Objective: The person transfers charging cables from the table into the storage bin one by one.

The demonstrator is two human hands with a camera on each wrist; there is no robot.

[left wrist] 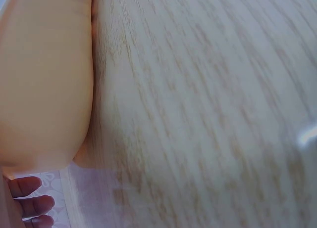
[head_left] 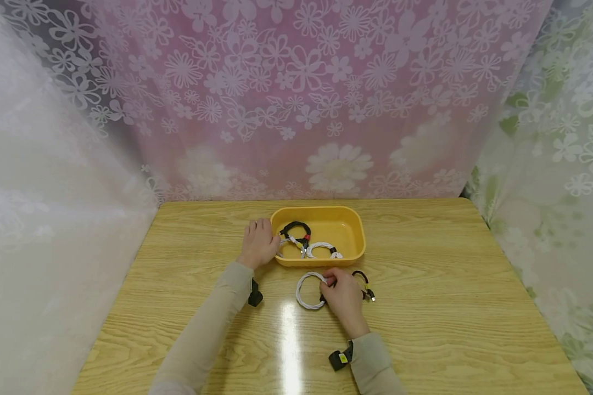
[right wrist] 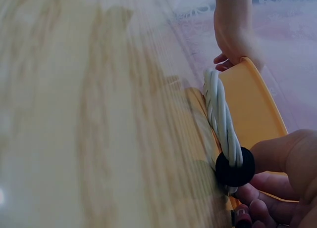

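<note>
My right hand [head_left: 345,299] pinches a coiled white cable [head_left: 307,291] by its black tie [right wrist: 235,167], just in front of the yellow plastic bin [head_left: 353,233]. Beside that hand, partly hidden by it, is a black cable [head_left: 361,276] with a yellow band. A small dark red piece [right wrist: 242,215] shows by the right fingertips; what it belongs to is unclear. At the bin's left end my left hand [head_left: 259,244] grips the rim, thumb over the edge. Inside the bin lie a coiled black cable [head_left: 297,224] with a red band and white cable coils [head_left: 320,245].
The bin stands near the back of a wood-grain table [head_left: 425,307]. Behind it hangs a pink floral curtain [head_left: 277,109], and pale curtains [head_left: 54,192] close off both sides. Black wrist cameras [head_left: 255,294] are strapped to both wrists.
</note>
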